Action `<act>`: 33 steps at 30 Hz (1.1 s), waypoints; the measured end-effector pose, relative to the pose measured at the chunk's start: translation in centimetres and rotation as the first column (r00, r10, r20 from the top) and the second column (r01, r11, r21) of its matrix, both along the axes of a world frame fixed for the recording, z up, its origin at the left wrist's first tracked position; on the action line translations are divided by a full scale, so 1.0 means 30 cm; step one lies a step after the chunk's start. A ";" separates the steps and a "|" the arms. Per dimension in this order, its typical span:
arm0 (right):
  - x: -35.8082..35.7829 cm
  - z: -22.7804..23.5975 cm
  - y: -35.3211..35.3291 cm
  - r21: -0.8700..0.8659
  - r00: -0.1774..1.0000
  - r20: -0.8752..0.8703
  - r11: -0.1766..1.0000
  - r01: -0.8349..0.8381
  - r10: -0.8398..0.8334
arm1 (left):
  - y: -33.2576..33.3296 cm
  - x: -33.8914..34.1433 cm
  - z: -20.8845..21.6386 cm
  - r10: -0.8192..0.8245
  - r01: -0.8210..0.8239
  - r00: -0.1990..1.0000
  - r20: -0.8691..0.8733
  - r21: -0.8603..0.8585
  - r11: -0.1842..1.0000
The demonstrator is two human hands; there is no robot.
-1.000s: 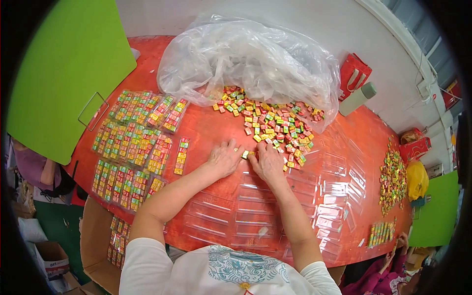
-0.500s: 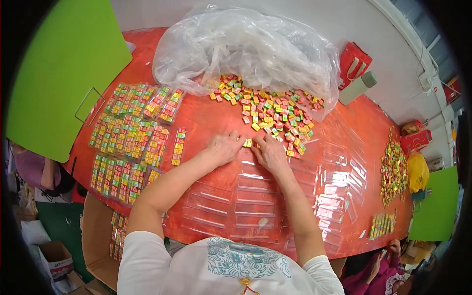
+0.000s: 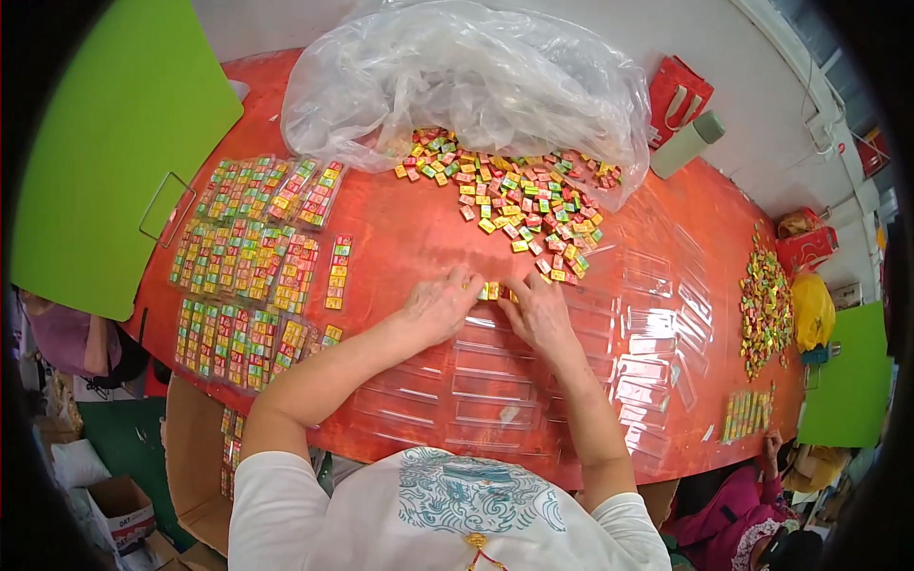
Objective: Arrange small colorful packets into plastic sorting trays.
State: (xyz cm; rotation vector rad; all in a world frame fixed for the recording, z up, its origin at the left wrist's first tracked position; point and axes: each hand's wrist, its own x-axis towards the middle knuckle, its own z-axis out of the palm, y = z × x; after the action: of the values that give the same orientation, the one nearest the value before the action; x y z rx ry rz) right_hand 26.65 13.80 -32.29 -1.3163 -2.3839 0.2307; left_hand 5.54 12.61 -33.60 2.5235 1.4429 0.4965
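A short row of small yellow printed boxes [image 3: 490, 290] lies on the red table between my hands. My left hand [image 3: 438, 306] is closed at its left end, fingertips pressed to the boxes. My right hand [image 3: 541, 314] closes on the right end; its fingers partly hide the row. Just below my hands, clear plastic trays [image 3: 495, 385] lie in overlapping columns. Beyond them spreads a loose pile of red, yellow and green little boxes [image 3: 533, 205]. A single filled strip [image 3: 337, 273] lies left of my left hand.
Filled strips [image 3: 238, 257] are stacked in blocks on the left. A large clear plastic bag [image 3: 466, 86] covers the far side, beside a green bottle [image 3: 690, 143] and red bag [image 3: 678, 100]. Another pile [image 3: 764, 300] lies far right, near a person in magenta [image 3: 728, 514].
Both hands have come slightly nearer to me, and the right one has shifted a little right. More yellow boxes show between them. The view has tilted slightly.
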 end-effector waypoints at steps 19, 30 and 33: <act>0.076 -0.035 -0.108 -0.024 0.997 0.068 0.998 0.049 -0.048 | -0.049 0.035 -0.039 -0.050 0.049 0.995 0.087 0.005 0.999; -0.074 -0.061 0.013 -0.042 0.995 0.074 0.996 0.073 -0.070 | 0.029 -0.077 -0.035 0.075 -0.076 0.996 -0.037 -0.023 0.997; -0.094 -0.062 0.030 -0.035 0.996 0.065 0.998 0.058 -0.056 | 0.027 -0.109 -0.019 0.182 -0.167 0.978 0.101 -0.136 0.976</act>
State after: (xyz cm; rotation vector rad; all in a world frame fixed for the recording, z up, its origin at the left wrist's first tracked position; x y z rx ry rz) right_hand 23.85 14.69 -34.15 -1.4266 -2.4017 0.2206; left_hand 2.27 13.42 -34.19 2.2452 1.6078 0.5484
